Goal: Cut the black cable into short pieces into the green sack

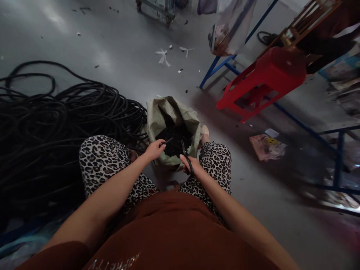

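Observation:
I sit with an open greenish woven sack (157,116) between my knees; it holds a heap of small black pieces (176,140). My left hand (154,149) pinches a short black piece of tube (168,141) over the sack's near rim. My right hand (189,164) grips black scissors (186,153), blades pointing up toward the sack's opening. The two hands are a short way apart.
A big tangle of black hose (56,123) lies on the floor at my left. A red plastic stool (267,77) lies tipped at the right by a blue metal frame (298,122). Paper scraps (267,146) and small black bits litter the grey floor.

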Tool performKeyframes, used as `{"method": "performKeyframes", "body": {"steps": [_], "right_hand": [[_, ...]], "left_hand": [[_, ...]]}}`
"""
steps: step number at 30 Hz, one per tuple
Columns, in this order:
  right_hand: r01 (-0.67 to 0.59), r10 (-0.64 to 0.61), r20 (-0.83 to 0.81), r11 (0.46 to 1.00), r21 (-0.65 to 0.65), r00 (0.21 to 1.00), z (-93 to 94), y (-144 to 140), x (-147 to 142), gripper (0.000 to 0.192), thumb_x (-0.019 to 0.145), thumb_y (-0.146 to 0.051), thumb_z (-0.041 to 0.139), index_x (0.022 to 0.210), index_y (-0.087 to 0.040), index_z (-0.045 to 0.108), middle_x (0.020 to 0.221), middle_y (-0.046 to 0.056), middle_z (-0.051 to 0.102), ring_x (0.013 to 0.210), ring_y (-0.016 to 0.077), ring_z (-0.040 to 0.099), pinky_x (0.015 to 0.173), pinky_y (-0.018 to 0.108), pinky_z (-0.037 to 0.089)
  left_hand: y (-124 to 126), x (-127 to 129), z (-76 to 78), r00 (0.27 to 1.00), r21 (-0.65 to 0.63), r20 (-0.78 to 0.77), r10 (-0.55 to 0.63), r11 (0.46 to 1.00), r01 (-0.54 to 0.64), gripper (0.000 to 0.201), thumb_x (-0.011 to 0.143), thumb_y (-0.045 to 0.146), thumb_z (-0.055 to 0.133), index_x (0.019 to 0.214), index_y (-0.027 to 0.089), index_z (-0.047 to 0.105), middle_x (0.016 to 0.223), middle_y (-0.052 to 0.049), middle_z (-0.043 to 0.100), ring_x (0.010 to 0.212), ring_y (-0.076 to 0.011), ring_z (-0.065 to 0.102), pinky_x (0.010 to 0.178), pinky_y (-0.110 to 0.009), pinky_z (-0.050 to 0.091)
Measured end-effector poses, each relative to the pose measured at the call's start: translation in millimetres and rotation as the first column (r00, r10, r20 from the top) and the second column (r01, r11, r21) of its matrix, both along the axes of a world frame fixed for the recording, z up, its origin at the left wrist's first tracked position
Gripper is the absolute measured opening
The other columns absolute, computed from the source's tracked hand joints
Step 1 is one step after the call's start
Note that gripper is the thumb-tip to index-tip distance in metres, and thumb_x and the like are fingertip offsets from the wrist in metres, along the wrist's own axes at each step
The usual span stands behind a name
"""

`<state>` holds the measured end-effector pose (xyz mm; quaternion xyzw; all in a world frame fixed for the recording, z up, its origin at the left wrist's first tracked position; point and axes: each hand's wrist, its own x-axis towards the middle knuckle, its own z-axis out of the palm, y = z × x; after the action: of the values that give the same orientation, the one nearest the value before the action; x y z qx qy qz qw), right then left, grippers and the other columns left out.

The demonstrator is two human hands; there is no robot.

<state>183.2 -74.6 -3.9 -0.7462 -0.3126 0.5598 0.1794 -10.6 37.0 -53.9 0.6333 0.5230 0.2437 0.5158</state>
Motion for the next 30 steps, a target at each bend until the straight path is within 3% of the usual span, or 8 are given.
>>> {"method": "performKeyframes", "body": {"steps": [3,6,12,19,30], "right_hand": [[-0.149,0.147,0.081,0.989,0.019,0.986,-9.0,-0.4,0.7,0.044,0.086,-0.057,0.053,0.074,-0.014,0.060,0.056,0.001,0.058,0.046,0.0127,0.058,0.045,0.020,0.043],[-0.214,0.212,0.088,0.977,0.014,0.973,-16.4,-0.4,-2.4,0.045,0.086,-0.057,0.053,0.076,-0.014,0.063,0.059,0.003,0.061,0.051,0.0139,0.061,0.046,0.021,0.044],[-0.145,0.145,-0.005,0.989,-0.021,0.989,-20.9,1.7,-10.8,0.045,0.086,-0.055,0.055,0.081,-0.012,0.066,0.062,0.004,0.063,0.048,0.0133,0.060,0.043,0.020,0.044],[-0.111,0.109,-0.042,0.992,-0.054,0.993,-26.0,2.4,-14.2,0.047,0.086,-0.055,0.055,0.080,-0.010,0.065,0.058,0.004,0.061,0.045,0.0117,0.057,0.041,0.019,0.043],[-0.110,0.104,-0.077,0.990,-0.084,0.992,-19.3,5.5,-18.8,0.047,0.085,-0.054,0.055,0.081,-0.009,0.065,0.059,0.005,0.061,0.045,0.0128,0.057,0.044,0.022,0.046]], "left_hand": [[-2.0,0.1,-0.6,0.999,-0.001,-0.012,-0.034,0.999,0.034,0.024,0.070,0.029,0.064,0.092,0.023,0.070,0.080,-0.003,0.068,0.075,-0.0213,0.060,0.077,-0.034,0.045],[-4.6,0.5,1.7,0.997,-0.012,-0.022,-0.075,0.997,0.074,0.023,0.069,0.030,0.066,0.091,0.024,0.072,0.077,-0.003,0.068,0.072,-0.0212,0.059,0.077,-0.033,0.045],[-8.8,-0.9,5.8,0.994,-0.021,-0.033,-0.104,0.994,0.104,0.023,0.066,0.031,0.068,0.087,0.026,0.073,0.076,-0.001,0.070,0.070,-0.0213,0.059,0.075,-0.032,0.045],[-10.2,-1.3,10.0,0.979,-0.012,-0.098,-0.181,0.983,0.181,0.024,0.069,0.030,0.064,0.090,0.026,0.074,0.086,-0.002,0.073,0.083,-0.0240,0.063,0.080,-0.032,0.046],[-11.5,-3.0,4.6,0.984,-0.025,-0.027,-0.174,0.985,0.174,0.028,0.066,0.031,0.068,0.092,0.026,0.075,0.098,-0.002,0.074,0.098,-0.0261,0.064,0.094,-0.033,0.045]]}}
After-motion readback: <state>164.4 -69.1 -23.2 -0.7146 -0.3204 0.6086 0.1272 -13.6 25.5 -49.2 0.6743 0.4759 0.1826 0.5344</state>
